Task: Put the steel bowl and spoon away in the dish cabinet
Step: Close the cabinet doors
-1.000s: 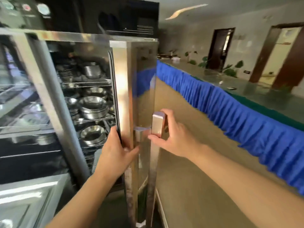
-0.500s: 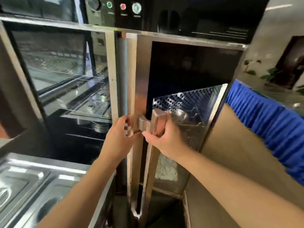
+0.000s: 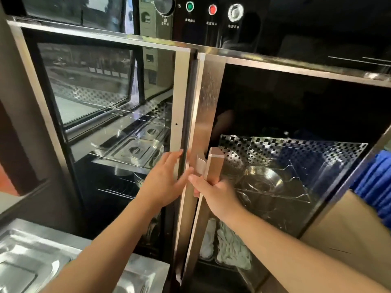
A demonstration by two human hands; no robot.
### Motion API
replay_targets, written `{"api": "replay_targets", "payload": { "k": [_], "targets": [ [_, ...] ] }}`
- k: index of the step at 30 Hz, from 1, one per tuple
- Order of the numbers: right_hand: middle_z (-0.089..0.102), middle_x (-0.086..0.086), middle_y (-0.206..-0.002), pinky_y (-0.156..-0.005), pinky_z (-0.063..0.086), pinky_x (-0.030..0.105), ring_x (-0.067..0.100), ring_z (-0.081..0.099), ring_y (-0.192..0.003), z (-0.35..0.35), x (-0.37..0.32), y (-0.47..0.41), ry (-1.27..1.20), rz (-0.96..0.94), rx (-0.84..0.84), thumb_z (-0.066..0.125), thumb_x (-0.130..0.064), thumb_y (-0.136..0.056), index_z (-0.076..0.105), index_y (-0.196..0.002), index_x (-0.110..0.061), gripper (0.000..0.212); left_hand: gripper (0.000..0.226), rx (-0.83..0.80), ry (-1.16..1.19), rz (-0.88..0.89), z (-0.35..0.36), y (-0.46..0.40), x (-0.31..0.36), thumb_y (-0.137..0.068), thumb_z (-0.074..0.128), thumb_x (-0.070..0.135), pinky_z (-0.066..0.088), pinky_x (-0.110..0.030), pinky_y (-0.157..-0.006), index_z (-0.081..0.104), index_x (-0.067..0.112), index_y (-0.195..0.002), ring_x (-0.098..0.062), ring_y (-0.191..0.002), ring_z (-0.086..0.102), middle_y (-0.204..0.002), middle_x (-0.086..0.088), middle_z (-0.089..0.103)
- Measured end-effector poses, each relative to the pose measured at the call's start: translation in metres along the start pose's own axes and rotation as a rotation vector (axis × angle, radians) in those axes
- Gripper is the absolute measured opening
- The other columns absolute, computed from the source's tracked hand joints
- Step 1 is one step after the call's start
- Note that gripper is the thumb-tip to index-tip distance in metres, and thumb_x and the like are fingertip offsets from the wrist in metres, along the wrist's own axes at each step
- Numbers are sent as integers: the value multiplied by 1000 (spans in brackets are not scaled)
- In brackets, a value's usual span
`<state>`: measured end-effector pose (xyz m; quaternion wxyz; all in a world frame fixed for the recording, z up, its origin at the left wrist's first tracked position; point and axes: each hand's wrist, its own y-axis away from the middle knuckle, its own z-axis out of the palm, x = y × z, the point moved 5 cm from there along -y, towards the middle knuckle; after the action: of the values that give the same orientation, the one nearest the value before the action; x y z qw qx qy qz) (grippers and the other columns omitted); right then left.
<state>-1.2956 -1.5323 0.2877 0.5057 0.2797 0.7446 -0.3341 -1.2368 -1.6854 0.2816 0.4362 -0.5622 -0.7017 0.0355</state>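
Note:
The dish cabinet's right glass door (image 3: 209,106) stands shut against the left door (image 3: 177,98). My right hand (image 3: 213,193) is wrapped around the door's vertical steel handle (image 3: 214,166). My left hand (image 3: 165,178) lies flat, fingers apart, on the seam between the two door frames. Behind the right glass a steel bowl (image 3: 262,180) rests on a wire rack. No spoon can be made out.
Steel trays with lids (image 3: 135,146) sit on shelves behind the left glass. A control panel with a green light (image 3: 189,6) and a red light (image 3: 212,9) tops the cabinet. A steel counter (image 3: 31,254) is at lower left; blue cloth (image 3: 376,182) hangs at right.
The right door swung from wide open to shut, my right hand staying on its handle. My left hand moved from the door's edge to flat on the seam. The view turned left toward the cabinet front.

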Motion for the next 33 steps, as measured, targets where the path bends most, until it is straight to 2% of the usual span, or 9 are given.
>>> {"api": "replay_targets", "payload": {
  "k": [2,5,9,11,13,17,22,27,33],
  "targets": [
    [68,-9,-64,-76,55,26,11,67,-69,4,6,-17,-2,0,-16,74,-39,-80,66,-55,-35,26,67,59,-74,28,-4,-15,-17,-95,44,59,43,-30,-99,35,22,-150,-14,-129,48,-146,0,46],
    [68,-13,-64,-77,54,34,7,67,-71,6,16,-41,25,-1,-22,78,-37,-77,67,-56,-37,24,70,164,-233,36,-8,-42,-40,-96,46,56,36,-38,-108,26,22,-154,-20,-140,36,-154,-4,37],
    [71,-19,-71,-75,50,25,2,69,-76,7,22,-70,46,-31,-32,77,-44,-74,69,-65,-49,14,81,184,-503,-23,-5,-75,-67,-95,44,59,15,-51,-119,9,23,-159,-33,-153,3,-167,-13,11],
    [73,-18,-77,-76,52,25,2,69,-80,7,24,-84,63,-41,-38,76,-50,-73,71,-74,-45,7,84,171,-568,-66,1,-88,-79,-95,37,63,8,-54,-119,-2,25,-159,-35,-153,-7,-168,-13,-1],
    [73,-19,-85,-75,52,24,-1,69,-84,8,27,-98,74,-42,-42,76,-50,-75,72,-86,-37,18,84,159,-609,-92,7,-100,-87,-94,30,66,6,-57,-119,-8,27,-159,-36,-152,-13,-168,-12,-8],
    [72,-23,-87,-72,51,20,-6,68,-83,7,32,-120,102,-16,-12,77,-49,-76,70,-91,-33,23,85,128,-636,-132,25,-113,-100,-93,23,70,14,-62,-119,-10,27,-158,-37,-152,-12,-167,-13,-14],
    [74,-17,-86,-65,53,14,-4,70,-80,9,37,-138,96,-45,53,73,-52,-78,65,-89,-45,16,92,183,-610,-124,41,-120,-112,-93,31,73,15,-64,-117,-5,22,-159,-40,-152,-9,-167,-16,-12],
    [77,-10,-95,-73,60,22,2,72,-86,10,47,-151,106,-118,84,69,-54,-77,73,-106,-29,39,92,218,-611,-66,49,-123,-127,-93,33,71,12,-66,-115,-3,18,-160,-42,-151,-11,-166,-19,-13],
    [75,-16,-92,-70,58,17,-2,71,-87,12,57,-160,92,-189,157,65,-55,-74,73,-107,-27,44,90,264,-612,-36,58,-126,-135,-95,30,67,7,-70,-115,-3,15,-159,-45,-150,-11,-165,-22,-11]
  ]
}}
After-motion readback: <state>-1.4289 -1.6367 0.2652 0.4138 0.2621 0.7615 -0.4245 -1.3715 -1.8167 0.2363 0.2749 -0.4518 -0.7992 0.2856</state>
